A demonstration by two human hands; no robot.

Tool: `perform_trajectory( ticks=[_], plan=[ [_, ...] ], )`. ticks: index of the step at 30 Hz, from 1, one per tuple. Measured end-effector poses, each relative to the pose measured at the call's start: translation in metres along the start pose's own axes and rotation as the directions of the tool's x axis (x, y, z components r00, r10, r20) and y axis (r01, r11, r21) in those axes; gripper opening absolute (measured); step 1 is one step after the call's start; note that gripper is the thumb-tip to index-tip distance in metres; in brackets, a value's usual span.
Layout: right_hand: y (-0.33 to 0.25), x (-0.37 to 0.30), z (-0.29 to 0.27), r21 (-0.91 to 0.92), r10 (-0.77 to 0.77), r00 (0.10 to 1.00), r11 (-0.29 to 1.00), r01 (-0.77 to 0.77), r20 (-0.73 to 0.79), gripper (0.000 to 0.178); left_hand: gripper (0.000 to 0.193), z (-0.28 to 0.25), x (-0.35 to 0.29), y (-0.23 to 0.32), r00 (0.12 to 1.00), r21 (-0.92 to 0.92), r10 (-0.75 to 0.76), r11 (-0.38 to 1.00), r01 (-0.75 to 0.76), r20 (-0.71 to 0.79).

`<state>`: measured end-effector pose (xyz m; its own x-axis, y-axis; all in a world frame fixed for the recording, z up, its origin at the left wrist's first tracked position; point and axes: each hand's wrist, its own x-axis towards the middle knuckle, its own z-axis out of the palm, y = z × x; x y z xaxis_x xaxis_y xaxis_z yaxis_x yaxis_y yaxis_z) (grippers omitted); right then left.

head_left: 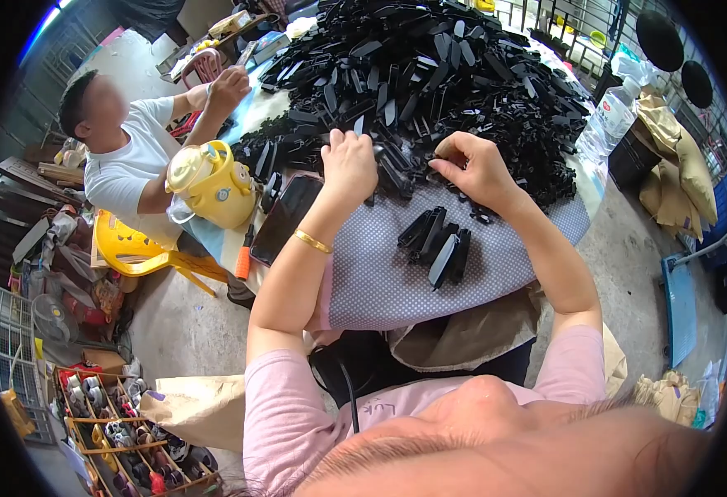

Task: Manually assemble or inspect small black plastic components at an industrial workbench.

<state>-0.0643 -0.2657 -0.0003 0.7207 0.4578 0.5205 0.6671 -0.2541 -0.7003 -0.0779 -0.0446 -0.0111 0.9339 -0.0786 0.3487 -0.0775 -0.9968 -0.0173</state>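
Note:
A large heap of glossy black plastic pieces (397, 70) covers the far part of the table, long flat strips mixed with smaller parts. At the heap's near edge my left hand (351, 166), a gold bangle on its wrist, has its fingers bent down among the pieces; what they grip is hidden. To its right my right hand (475, 170) is closed, thumb and forefinger together beside the small black parts; anything between them is too small to name. Nearer me, a small group of black strips (436, 244) lies on the patterned tablecloth (380, 286).
Left of my forearm lie a black phone (287, 217) and an orange-handled tool (243, 258). A yellow jug (214, 186) stands by the table's left edge, near a seated person in white (127, 157). A clear plastic bottle (610, 120) stands right of the heap. A brown sack (463, 338) hangs below the front edge.

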Motion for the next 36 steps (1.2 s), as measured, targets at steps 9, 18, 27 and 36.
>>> perform_trajectory(
  ticks=[9, 18, 27, 36],
  plan=[
    [0.007, 0.004, -0.005, 0.541, 0.158, 0.987, 0.829, -0.141, 0.016, 0.018, 0.032, -0.023, 0.002, 0.022, 0.964, -0.942, 0.037, -0.205, 0.264, 0.262],
    [0.000, 0.000, -0.007, 0.649, 0.152, 0.987, 0.746, -0.148, 0.050, 0.018, 0.031, -0.010, -0.002, 0.037, 0.914, -0.846, 0.152, -0.346, 0.405, 0.376],
    [0.004, -0.004, 0.011, 0.383, 0.099, 0.994, 0.920, -0.076, -0.041, 0.020, 0.029, -0.007, -0.004, 0.035, 0.838, -0.668, 0.254, -0.511, 0.541, 0.483],
    [-0.009, -0.006, 0.003, -0.354, -0.381, 0.916, 0.879, 0.318, -0.122, 0.021, 0.021, -0.015, -0.008, 0.042, 0.877, -0.772, 0.118, -0.432, 0.467, 0.465]
  ],
)
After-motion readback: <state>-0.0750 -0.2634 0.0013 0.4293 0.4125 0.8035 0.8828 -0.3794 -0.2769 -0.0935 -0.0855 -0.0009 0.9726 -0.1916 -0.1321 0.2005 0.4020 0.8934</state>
